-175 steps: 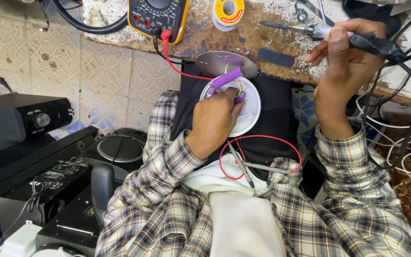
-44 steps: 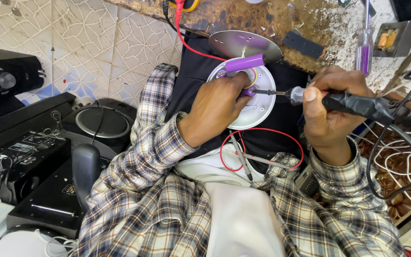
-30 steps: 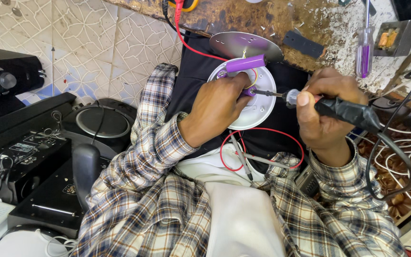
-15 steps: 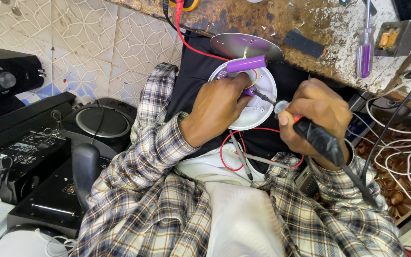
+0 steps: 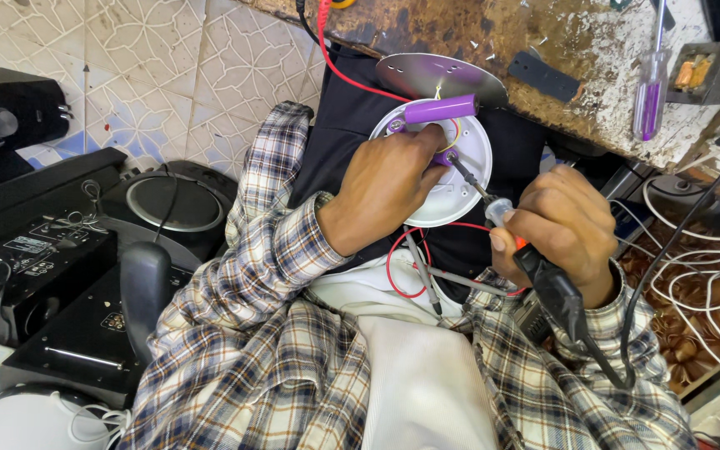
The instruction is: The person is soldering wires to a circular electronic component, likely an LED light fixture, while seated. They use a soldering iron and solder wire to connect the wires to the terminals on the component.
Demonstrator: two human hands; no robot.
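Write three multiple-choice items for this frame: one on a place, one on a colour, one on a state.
1. Where does the soldering iron tip point?
A. at the white round housing
B. at the floor tiles
C. at the screwdriver on the bench

2. What colour is the cylindrical cell on the housing?
A. green
B. purple
C. yellow

3. How is the right hand?
A. open and empty
B. flat on the bench
C. closed around the iron's handle

Answers: 1 A, the tip reaches the housing beside the left hand; 2 B, its wrap is purple; 3 C, the fingers wrap the handle.
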